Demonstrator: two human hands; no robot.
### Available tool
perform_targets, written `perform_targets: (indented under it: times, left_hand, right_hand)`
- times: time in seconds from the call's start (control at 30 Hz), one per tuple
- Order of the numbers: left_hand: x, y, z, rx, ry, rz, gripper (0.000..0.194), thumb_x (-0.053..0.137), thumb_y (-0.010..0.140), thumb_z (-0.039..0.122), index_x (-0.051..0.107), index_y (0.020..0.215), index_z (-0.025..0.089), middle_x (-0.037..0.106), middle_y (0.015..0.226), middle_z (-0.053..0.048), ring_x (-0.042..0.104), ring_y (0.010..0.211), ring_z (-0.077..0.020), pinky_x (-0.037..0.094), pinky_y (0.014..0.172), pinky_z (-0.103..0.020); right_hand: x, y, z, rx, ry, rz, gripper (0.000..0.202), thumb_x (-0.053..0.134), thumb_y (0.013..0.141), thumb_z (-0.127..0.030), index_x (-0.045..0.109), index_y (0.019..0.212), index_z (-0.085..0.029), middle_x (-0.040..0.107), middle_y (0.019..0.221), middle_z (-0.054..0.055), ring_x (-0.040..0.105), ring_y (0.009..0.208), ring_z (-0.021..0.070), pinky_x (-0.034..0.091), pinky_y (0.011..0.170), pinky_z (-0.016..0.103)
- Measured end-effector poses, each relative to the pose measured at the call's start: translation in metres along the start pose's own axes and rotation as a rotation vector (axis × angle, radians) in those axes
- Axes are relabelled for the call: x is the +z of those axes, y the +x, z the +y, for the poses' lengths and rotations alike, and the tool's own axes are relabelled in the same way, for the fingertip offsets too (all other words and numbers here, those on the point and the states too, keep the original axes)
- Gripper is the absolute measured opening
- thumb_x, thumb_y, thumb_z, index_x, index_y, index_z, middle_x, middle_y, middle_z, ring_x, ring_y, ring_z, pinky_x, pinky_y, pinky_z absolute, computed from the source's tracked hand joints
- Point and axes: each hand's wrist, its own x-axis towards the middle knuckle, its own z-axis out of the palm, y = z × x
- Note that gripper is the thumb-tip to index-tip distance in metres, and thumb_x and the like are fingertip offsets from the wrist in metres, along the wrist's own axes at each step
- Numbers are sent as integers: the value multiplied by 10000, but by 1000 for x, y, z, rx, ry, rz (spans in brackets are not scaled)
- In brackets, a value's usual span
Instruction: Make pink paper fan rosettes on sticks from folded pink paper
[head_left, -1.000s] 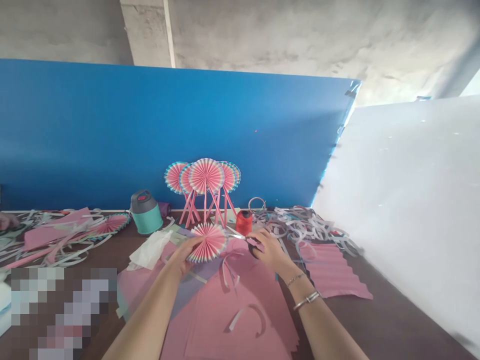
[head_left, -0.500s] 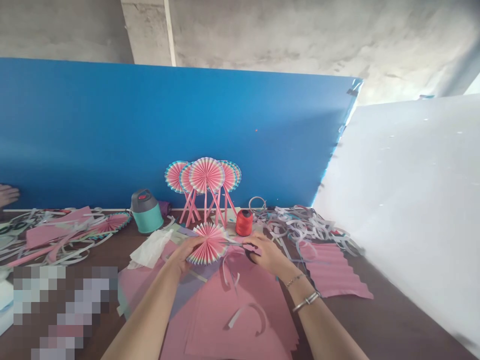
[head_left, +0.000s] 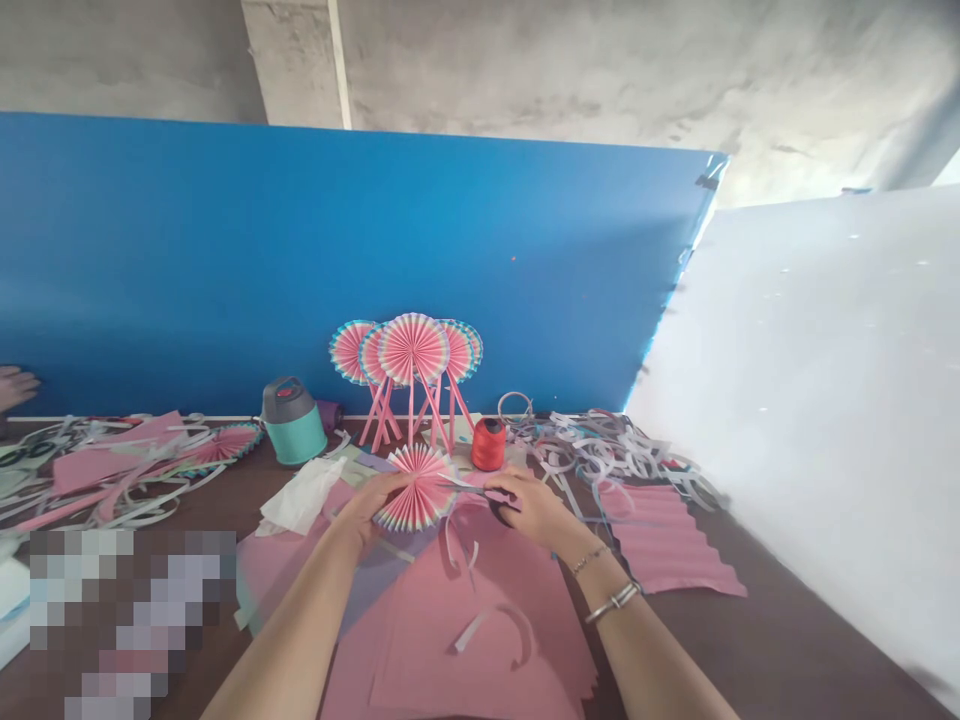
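My left hand [head_left: 375, 500] grips the left edge of a round pleated paper fan [head_left: 415, 490], pink with a pale zigzag rim. From the other side my right hand [head_left: 523, 503] is closed on the handles of scissors [head_left: 471, 488], whose parted blades reach to the fan's right edge. A narrow paper strip [head_left: 453, 545] hangs below the blades. Under both hands lies a stack of pink paper sheets [head_left: 480, 620], with a curled pale offcut [head_left: 495, 628] on top. Just behind my right hand stands a red thread spool [head_left: 489, 445].
Several finished fans [head_left: 412, 350] on pink sticks stand against the blue partition [head_left: 225, 250]. A teal container [head_left: 295, 430] and crumpled white tissue [head_left: 304, 497] are left of centre. Paper offcuts [head_left: 630, 450] and a pleated pink sheet [head_left: 671, 540] lie right. Another person's hand [head_left: 16, 387] shows far left.
The scissor blades have parted at the fan's right edge, where they looked closer together before. Both hands stay almost in place.
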Motion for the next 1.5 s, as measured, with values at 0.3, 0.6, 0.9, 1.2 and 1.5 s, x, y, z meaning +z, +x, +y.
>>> perform_targets:
  times: [0.3, 0.6, 0.9, 1.2, 1.5]
  left_hand:
    - [-3, 1, -2, -7, 0, -3, 298, 657, 696, 310, 666, 914, 108, 717, 721, -97, 667, 689, -256, 491, 683, -352]
    - [-8, 6, -6, 19, -18, -38, 235, 677, 672, 315, 697, 834, 147, 716, 725, -91, 655, 680, -256, 484, 656, -347]
    - [-8, 6, -6, 27, -27, -30, 211, 659, 680, 275, 694, 836, 137, 717, 738, -99, 662, 719, -270, 483, 683, -363]
    - [-7, 5, -5, 1, -36, -26, 198, 661, 672, 270, 693, 812, 134, 721, 749, -96, 658, 758, -287, 486, 718, -388]
    - [-4, 1, -2, -4, -23, -37, 194, 652, 690, 282, 692, 818, 142, 720, 735, -82, 656, 673, -252, 495, 672, -366]
  right_hand:
    - [1, -1, 3, 23, 26, -25, 329, 522, 680, -83, 641, 943, -240, 608, 944, 27, 566, 851, 162, 417, 787, 263]
    - [-2, 0, -4, 37, 32, -53, 327, 511, 660, -73, 645, 915, -228, 622, 944, 27, 559, 837, 167, 407, 757, 264]
    - [-2, -1, -5, 37, 27, -58, 277, 518, 685, -105, 643, 905, -216, 628, 900, 28, 563, 801, 157, 414, 732, 253]
    - [-3, 0, -2, 43, 38, -85, 280, 496, 671, -85, 642, 868, -222, 645, 876, 16, 571, 779, 151, 415, 709, 247]
    - [1, 0, -2, 7, -18, -58, 319, 517, 692, -107, 635, 965, -221, 640, 976, 42, 573, 841, 162, 430, 742, 256]
